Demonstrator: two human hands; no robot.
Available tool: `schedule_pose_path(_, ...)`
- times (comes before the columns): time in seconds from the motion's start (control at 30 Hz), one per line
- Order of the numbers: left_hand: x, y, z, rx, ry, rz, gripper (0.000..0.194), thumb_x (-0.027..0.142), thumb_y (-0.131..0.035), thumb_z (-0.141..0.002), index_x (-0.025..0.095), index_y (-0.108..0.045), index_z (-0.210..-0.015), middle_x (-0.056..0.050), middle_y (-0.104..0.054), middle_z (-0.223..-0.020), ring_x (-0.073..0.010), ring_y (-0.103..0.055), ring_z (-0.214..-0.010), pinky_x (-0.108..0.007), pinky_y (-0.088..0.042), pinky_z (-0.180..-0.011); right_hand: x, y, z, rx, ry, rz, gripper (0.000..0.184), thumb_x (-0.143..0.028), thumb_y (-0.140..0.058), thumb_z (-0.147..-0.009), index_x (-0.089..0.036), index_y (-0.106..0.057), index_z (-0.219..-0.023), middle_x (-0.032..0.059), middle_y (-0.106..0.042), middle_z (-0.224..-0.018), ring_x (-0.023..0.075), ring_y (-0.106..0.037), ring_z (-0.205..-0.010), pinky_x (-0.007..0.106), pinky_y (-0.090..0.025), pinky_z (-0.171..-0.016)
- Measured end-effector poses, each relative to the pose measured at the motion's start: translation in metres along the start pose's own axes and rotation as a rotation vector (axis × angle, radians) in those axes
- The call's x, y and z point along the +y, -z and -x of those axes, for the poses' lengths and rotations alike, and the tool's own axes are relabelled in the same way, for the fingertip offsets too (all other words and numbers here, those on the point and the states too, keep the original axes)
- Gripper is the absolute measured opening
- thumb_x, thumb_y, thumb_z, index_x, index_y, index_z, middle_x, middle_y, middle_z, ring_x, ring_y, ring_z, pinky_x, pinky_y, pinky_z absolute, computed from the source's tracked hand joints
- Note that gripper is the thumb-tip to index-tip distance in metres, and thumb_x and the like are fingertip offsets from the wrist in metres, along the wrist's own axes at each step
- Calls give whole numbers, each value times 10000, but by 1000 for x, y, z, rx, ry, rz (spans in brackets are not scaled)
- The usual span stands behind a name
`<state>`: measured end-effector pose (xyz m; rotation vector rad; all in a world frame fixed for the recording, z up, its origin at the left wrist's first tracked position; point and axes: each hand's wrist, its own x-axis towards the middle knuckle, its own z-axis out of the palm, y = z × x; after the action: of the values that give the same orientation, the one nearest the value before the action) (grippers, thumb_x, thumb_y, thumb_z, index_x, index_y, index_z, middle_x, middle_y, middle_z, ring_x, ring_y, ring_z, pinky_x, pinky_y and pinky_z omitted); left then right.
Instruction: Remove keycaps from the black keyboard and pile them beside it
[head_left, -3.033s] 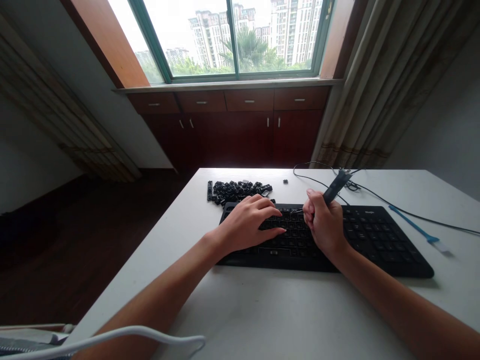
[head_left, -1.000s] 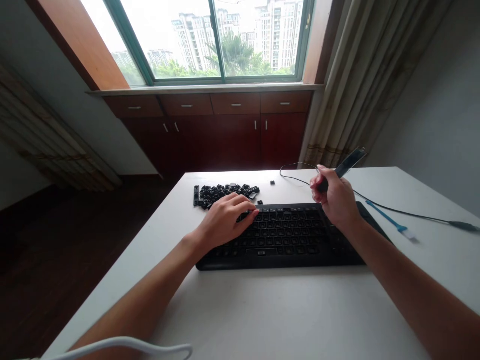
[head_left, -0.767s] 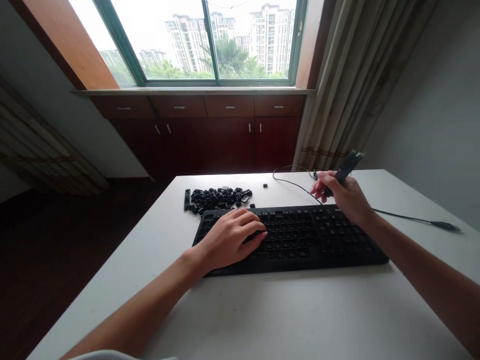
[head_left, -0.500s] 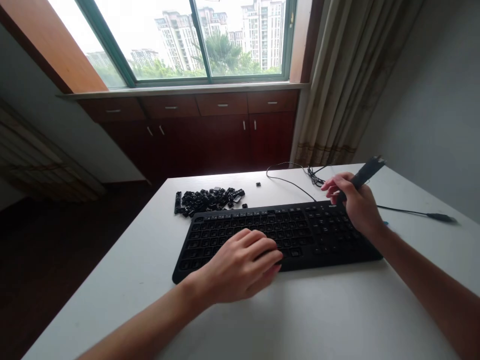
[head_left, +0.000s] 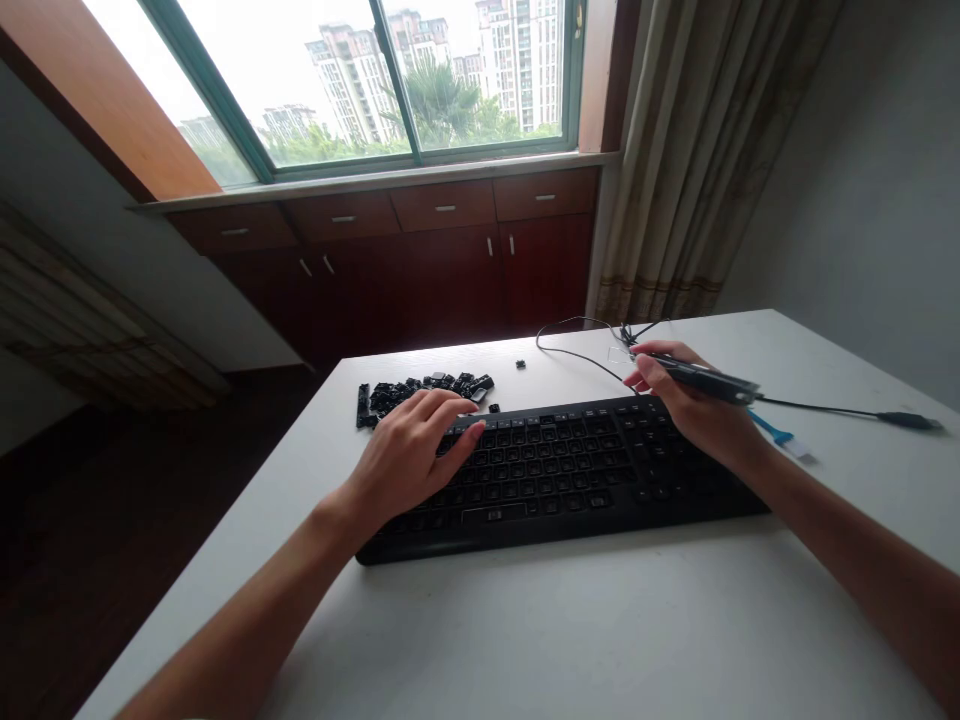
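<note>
My left hand [head_left: 409, 460] rests its fingertips on the left part of a black computer keyboard [head_left: 570, 480], and it holds nothing. My right hand [head_left: 694, 405] is over the keyboard's top right corner. It is shut on a slim black stick-shaped tool [head_left: 709, 380], which lies nearly level and points right. Just beyond the keyboard's far left edge lies a heap of black keycaps [head_left: 420, 393], partly hidden behind my left hand. A single keycap [head_left: 520, 364] sits apart from the heap.
A thin black cable [head_left: 840, 410] runs across the far side of the white table [head_left: 562, 620] and ends in a plug at the right. A blue strip [head_left: 772, 432] lies by my right wrist. Dark wooden cabinets and a curtain stand beyond the table.
My left hand has moved up from the keyboard's front edge to the upper keys. The tool in my right hand has tilted from pointing up and right to lying nearly level.
</note>
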<state>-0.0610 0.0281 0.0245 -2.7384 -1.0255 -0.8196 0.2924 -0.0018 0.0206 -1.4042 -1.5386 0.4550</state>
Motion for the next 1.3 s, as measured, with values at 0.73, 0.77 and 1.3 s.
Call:
schedule_pose_path(0.73, 26, 7, 3, -415, 29, 106, 1219, 892, -657, -636, 256, -259, -1597, -175, -232, -1672, -452, -296, -1495, -655, -292, -1193, 9, 10, 0, -356, 206, 349, 377, -472, -499, -1000, -266, -651, -1277, 81, -753, -1187, 306, -709, -1100, 452, -549, -979)
schedule_pose_path(0.77, 27, 7, 3, -421, 21, 115, 1259, 897, -666, -616, 262, -225, -1609, -177, -205, -1679, -462, -271, -1503, -665, -268, -1200, 11, 11, -2, -347, 207, 350, 379, -477, -501, -998, -270, -649, -1279, 76, -748, -1201, 307, -702, -1114, 456, -540, -990)
schedule_pose_path(1.3, 27, -5, 3, -416, 18, 150, 1302, 843, -738, -568, 238, -239, -1607, -214, -373, -1573, -480, -336, -1443, -670, -310, -1168, 33, 23, -13, -346, 66, 359, 426, -584, -531, -956, -321, -659, -1265, 45, -740, -1205, 298, -720, -1044, 421, -569, -897)
